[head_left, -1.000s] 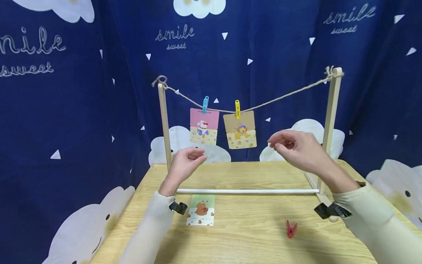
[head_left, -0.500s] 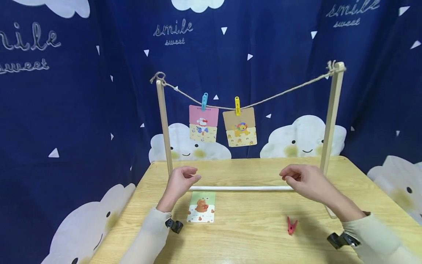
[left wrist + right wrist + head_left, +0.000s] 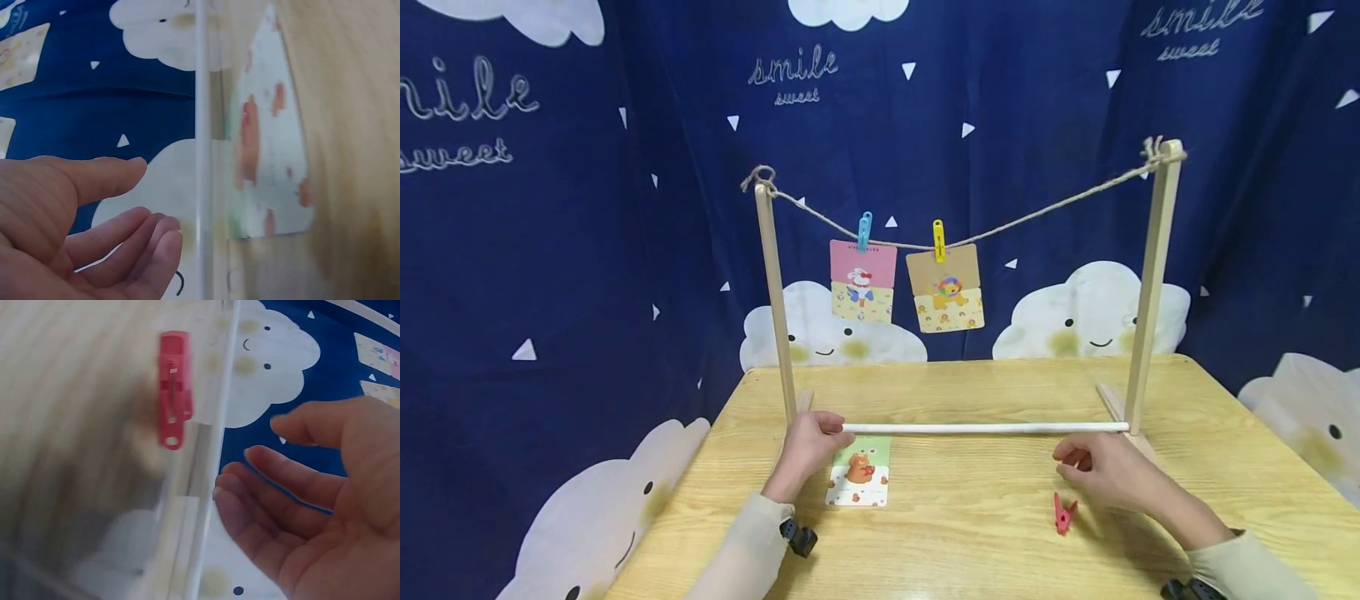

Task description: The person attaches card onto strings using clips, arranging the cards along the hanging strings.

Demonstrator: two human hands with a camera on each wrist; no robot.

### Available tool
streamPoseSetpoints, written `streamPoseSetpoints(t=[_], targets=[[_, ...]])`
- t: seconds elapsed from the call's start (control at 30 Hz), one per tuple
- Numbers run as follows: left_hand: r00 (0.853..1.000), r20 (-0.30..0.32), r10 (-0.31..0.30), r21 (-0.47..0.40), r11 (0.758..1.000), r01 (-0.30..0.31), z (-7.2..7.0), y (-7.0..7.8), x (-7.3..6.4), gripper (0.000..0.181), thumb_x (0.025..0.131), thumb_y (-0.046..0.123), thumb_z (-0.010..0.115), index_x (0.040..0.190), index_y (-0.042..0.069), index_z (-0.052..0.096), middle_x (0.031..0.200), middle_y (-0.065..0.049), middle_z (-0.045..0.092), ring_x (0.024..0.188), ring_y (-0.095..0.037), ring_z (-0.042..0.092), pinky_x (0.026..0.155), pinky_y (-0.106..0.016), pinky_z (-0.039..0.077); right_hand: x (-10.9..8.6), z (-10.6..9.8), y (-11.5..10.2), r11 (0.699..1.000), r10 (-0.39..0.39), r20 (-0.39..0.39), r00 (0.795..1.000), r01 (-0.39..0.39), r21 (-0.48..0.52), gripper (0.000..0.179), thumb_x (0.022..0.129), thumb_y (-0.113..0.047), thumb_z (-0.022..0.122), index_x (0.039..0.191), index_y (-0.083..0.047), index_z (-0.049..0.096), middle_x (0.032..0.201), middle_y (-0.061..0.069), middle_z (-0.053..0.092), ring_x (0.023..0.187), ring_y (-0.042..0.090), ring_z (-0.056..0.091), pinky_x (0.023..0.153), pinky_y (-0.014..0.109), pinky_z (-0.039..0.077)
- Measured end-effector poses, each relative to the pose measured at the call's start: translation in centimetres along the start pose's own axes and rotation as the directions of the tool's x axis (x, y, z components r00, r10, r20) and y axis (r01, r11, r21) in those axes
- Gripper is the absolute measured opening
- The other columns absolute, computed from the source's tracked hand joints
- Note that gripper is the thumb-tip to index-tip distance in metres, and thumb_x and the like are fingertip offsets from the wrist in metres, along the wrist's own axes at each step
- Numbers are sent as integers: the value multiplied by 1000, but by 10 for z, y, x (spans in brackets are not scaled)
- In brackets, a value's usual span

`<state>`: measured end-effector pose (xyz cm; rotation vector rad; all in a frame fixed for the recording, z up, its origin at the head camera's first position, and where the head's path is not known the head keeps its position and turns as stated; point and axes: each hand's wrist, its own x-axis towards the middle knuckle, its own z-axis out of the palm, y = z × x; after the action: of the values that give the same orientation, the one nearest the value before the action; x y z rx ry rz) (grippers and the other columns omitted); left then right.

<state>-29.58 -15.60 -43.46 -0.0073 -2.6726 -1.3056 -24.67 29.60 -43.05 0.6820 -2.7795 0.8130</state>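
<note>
My left hand [image 3: 808, 446] hovers over the left end of the white rod, close to a green and white bear card [image 3: 859, 473] lying on the table. In the left wrist view its thumb and fingers are relaxed and apart, with nothing between them. My right hand [image 3: 1101, 468] is just above a red clothespin [image 3: 1063, 513] on the table at the right. The right wrist view shows that hand's fingers [image 3: 269, 469] loosely bent and holding nothing, with the red clothespin [image 3: 173, 390] beyond them.
Two wooden posts [image 3: 1152, 292] carry a sagging twine [image 3: 1060, 210]. A blue clothespin [image 3: 865, 232] holds a pink card [image 3: 862, 279]; a yellow clothespin [image 3: 938, 242] holds a tan card [image 3: 946, 287]. A white rod [image 3: 962, 428] crosses low between the posts. A blue curtain [image 3: 700, 208] stands behind.
Both hands have come down from below the hanging cards toward the table, the left toward the bear card and the right toward the red clothespin. The hanging cards stay in place.
</note>
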Motion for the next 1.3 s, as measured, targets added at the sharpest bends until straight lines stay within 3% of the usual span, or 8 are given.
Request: streamPoseSetpoints(t=[0.33,0.47,0.6,0.83,0.93,1.0,1.1,1.3], targets=[[998,15,-66,69,995,65,3,-9,-5,52,79,22,91,118,-6,71,108,-17,72,92,-25,67,78,-42,56,-13,8,11,995,76,79,994,-70,-75,19,95,-37,74,92,-18,70,73,-13,61,63,-2,51,59,25,44],[997,43,-66,98,993,62,6,-13,-4,36,78,25,92,80,2,64,70,-1,53,61,-14,45,54,-31,39,-15,12,13,994,83,76,994,-77,-81,20,93,-40,75,87,-22,69,69,-15,59,60,-3,48,58,24,42],[993,93,-73,94,994,64,10,-17,-4,62,77,27,92,61,15,33,58,6,23,51,-12,21,48,-27,20,-16,15,13,995,76,93,993,-70,-69,22,92,-41,76,83,-23,67,66,-16,57,58,-2,47,56,24,41],[995,96,-22,110,994,11,16,-20,-4,70,75,26,94,60,18,26,58,8,17,50,-10,19,47,-26,17,-17,18,11,996,72,114,991,-65,-57,28,89,-44,79,78,-25,62,62,-15,53,55,0,44,54,23,38],[994,112,-12,135,991,-4,18,-19,-4,71,74,26,95,63,19,25,59,10,14,44,-8,30,45,-24,20,-17,18,10,996,72,117,991,-66,-53,29,87,-43,81,77,-25,62,62,-14,53,55,0,44,55,23,38],[992,124,-22,155,988,3,19,-18,-3,69,74,27,95,66,18,27,62,9,16,41,-10,40,42,-24,25,-17,19,9,996,72,118,990,-65,-58,30,87,-43,82,77,-24,61,63,-14,53,56,0,44,55,23,38],[991,126,-33,176,984,10,20,-16,-5,53,72,26,97,74,8,48,67,3,39,42,-15,52,41,-26,33,-17,19,9,996,73,121,990,-66,-62,31,85,-44,84,76,-24,61,63,-13,53,56,1,43,55,23,37],[986,151,-76,171,984,49,19,-13,-5,61,72,22,97,111,-10,63,91,-12,61,60,-16,49,53,-28,40,-17,21,10,996,80,120,990,-73,-60,33,81,-44,87,75,-24,61,62,-14,53,55,0,43,53,22,37]])
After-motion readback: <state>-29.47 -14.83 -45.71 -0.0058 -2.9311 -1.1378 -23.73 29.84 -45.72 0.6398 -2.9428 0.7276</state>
